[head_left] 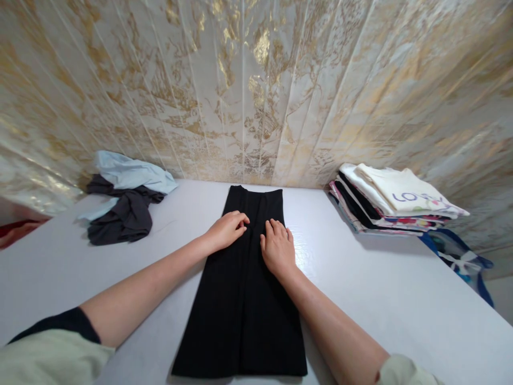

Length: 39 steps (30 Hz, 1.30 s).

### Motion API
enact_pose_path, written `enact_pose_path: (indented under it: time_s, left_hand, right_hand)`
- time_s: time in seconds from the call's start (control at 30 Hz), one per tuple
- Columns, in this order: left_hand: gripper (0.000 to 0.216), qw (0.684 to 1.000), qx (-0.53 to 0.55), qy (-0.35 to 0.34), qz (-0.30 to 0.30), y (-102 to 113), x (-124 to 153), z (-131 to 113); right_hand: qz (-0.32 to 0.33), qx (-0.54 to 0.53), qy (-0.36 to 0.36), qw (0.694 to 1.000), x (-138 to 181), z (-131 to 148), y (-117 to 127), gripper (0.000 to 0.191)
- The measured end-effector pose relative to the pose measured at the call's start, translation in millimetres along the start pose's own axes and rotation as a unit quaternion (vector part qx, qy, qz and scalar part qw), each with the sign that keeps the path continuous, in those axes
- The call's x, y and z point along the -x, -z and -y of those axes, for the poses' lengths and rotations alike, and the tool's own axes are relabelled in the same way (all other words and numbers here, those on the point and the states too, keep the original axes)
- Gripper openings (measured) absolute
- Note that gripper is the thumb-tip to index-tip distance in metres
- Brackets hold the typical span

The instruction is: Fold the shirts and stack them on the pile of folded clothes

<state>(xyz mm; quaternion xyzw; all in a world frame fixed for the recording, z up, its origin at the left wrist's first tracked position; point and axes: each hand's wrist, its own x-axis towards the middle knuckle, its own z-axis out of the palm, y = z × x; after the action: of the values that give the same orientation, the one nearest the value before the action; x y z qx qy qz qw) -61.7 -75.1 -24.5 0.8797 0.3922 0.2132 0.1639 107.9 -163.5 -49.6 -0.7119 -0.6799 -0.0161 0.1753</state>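
Note:
A pair of black trousers (240,310) lies flat and lengthwise on the white table, its waistband at the far end and its wide hems towards me. My left hand (228,230) rests on the upper left part of the cloth, fingers slightly bent and the thumb a little apart from them. On the upper right part lies my right hand (278,246), palm down with its fingers spread. Neither hand visibly grips the fabric.
Crumpled light blue cloth (132,171) and dark grey cloth (124,216) lie at the back left. A stack of folded clothes (401,192) stands at the back right. Past the right edge of the table (360,299) is a blue-trimmed clear bag (460,262). A gold-patterned curtain (256,107) hangs behind.

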Motion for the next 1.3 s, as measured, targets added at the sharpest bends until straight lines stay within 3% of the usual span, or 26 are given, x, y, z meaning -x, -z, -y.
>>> enact_pose_path:
  time_s: [0.07,0.23,0.47,0.6,0.7,0.8,0.93,1.07,1.3]
  left_hand:
    - [0.018,1.000,-0.001,-0.018,0.010,-9.1,8.8,0.9]
    - [0.008,0.999,-0.017,0.003,-0.045,-23.7,7.1,2.9]
    - [0.011,0.997,-0.025,0.001,-0.071,-28.5,6.3,0.8]
    - [0.020,0.998,-0.009,-0.002,-0.060,-21.0,14.8,-2.2]
    - [0.019,0.998,-0.005,-0.016,-0.058,-8.4,36.8,-11.9]
    - [0.017,0.999,0.001,-0.032,-0.035,-0.9,67.6,-26.3]
    - [0.029,0.999,-0.001,-0.049,0.014,-9.5,96.8,-42.4]
    - [0.043,0.997,-0.052,-0.032,0.039,-21.3,103.7,-48.4]
    - [0.045,0.995,-0.081,-0.029,0.050,-20.4,104.9,-51.0]
  right_hand:
    - [0.002,0.003,0.010,1.000,-0.6,0.0,0.1,0.047]
    - [0.035,0.000,0.062,0.998,0.2,-0.3,-0.9,0.055]
    - [0.046,0.008,0.068,0.997,1.3,-0.7,-6.4,0.060]
    - [0.043,-0.013,0.094,0.995,9.1,1.6,11.2,0.053]
    - [0.069,-0.062,0.161,0.983,35.5,3.2,40.2,0.039]
    - [0.135,-0.131,0.216,0.958,78.0,5.4,70.8,0.021]
    - [0.202,-0.140,0.255,0.935,129.7,12.0,90.3,0.015]
    - [0.169,-0.071,0.259,0.948,153.2,20.8,81.5,0.025]
    - [0.084,-0.018,0.244,0.966,165.3,29.1,65.6,0.009]
